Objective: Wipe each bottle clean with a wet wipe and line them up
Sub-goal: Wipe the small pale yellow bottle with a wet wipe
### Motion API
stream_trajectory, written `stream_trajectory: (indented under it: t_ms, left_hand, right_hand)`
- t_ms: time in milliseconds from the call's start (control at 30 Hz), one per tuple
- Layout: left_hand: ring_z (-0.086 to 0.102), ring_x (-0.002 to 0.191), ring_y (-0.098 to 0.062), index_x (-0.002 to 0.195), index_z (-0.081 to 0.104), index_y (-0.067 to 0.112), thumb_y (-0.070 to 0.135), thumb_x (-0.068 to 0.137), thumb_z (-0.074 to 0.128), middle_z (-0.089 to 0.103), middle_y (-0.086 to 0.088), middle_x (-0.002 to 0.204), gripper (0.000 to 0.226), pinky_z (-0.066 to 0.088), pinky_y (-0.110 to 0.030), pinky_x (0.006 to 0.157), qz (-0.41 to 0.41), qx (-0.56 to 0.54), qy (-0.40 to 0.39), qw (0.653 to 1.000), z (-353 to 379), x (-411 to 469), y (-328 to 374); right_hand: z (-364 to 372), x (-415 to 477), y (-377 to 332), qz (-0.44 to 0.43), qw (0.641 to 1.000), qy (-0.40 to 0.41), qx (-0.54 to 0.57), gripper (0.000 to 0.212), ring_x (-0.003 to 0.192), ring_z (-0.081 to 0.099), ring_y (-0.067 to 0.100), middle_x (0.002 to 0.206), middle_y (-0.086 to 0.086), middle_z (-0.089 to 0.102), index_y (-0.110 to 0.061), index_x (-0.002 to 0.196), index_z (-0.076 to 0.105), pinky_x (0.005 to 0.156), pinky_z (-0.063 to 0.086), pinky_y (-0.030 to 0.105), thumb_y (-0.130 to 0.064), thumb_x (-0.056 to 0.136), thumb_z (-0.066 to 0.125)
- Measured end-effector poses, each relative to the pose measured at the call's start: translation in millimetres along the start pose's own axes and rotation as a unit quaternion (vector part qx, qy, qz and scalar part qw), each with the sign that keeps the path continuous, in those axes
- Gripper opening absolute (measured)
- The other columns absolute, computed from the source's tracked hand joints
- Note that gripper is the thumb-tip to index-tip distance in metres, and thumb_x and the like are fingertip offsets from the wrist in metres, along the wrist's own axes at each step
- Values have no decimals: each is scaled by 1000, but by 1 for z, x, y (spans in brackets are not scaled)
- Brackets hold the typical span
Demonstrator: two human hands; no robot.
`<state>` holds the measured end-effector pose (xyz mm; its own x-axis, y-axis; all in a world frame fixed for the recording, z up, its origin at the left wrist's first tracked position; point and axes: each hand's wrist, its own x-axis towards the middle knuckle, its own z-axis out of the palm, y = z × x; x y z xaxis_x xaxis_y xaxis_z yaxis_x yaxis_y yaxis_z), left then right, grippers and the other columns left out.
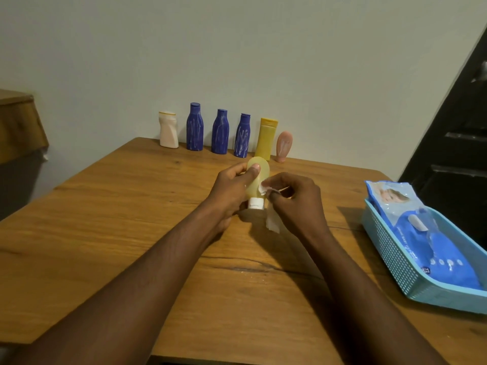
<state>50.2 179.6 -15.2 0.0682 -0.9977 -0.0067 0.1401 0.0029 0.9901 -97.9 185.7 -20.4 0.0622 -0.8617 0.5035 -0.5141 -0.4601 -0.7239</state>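
My left hand (232, 191) grips a pale yellow tube bottle (259, 167) above the table's middle, its white cap (256, 203) pointing down toward me. My right hand (295, 201) pinches a white wet wipe (271, 222) against the tube's right side; part of the wipe hangs below the fingers. Along the table's far edge stands a row of bottles: a cream one (168, 130), three dark blue ones (195, 127) (220, 133) (242, 137) streaked with white, a tall yellow one (266, 139) and a small pink one (283, 146).
A light blue plastic basket (395, 262) sits at the table's right edge with a blue wet-wipe pack (427, 233) inside. The wooden table (118, 233) meets a pale wall behind the bottles. A dark staircase rises at the right; wooden furniture stands at the far left.
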Motion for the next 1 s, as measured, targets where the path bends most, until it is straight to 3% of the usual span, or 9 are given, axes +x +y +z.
stream_trajectory:
  t_ms: [133,300,433,500,567,700,800,900,1000]
  left_hand:
    - [73,110,-27,134,67,30,37,104,63,75,-4,122,31,63,-48,90,-31,18,-89,995,2,-8,3]
    - [69,113,-31,137,67,30,35,102,66,69,-3,127,36,62,-46,85,1,65,-143,987,8,-14,-2]
    - [62,116,-20,138,66,35,37,103,65,65,7,128,36,60,-54,94,115,151,-97,977,8,-11,-5]
    - [58,116,-10,140,65,33,37,104,63,64,9,132,36,58,-48,96,172,189,-72,964,8,-12,-4]
    - [56,118,-7,142,63,30,36,106,60,61,6,136,37,56,-41,96,217,228,-52,948,9,-13,-4]
    - [56,119,-10,144,61,32,38,106,59,60,4,132,39,54,-46,101,255,268,-22,929,12,-10,-8]
    - [56,115,-8,141,63,34,37,106,60,61,5,127,36,55,-45,100,274,254,-16,927,12,-10,-7]
    - [56,115,-7,140,64,33,36,106,60,61,5,127,35,54,-45,100,275,253,-18,927,12,-11,-5]
    - [56,120,-11,143,63,32,37,105,60,60,4,131,38,53,-48,103,259,272,-21,926,12,-7,-7]
  right_hand:
    - [-6,2,1,-9,997,78,-1,31,91,63,1,109,-11,70,-23,121,71,72,50,15,-11,93,68]
    - [-18,6,4,-7,991,130,-18,28,98,60,2,111,-3,71,-17,113,76,77,44,2,-5,92,63]
    - [-18,5,-3,-57,992,109,-39,28,101,59,9,108,0,67,-13,110,75,84,51,21,-1,92,58]
    - [-19,6,-3,-89,988,114,-53,29,103,59,14,108,1,67,-13,111,75,83,51,27,1,91,59]
    - [-20,6,-3,-106,986,120,-53,31,103,59,15,109,0,67,-13,112,75,82,51,27,3,91,60]
    - [-19,8,-1,-109,983,138,-54,30,102,60,13,109,0,68,-14,113,75,83,53,28,3,92,62]
    - [-20,9,1,-66,987,147,-29,27,94,59,0,107,-1,70,-14,113,75,83,51,19,0,94,61]
    - [-19,8,2,-38,989,142,-8,28,93,56,-10,105,-7,68,-17,112,74,83,48,15,0,95,60]
    - [-19,6,-2,-53,987,149,5,29,98,58,-7,105,-10,66,-17,112,74,84,49,16,1,94,60]
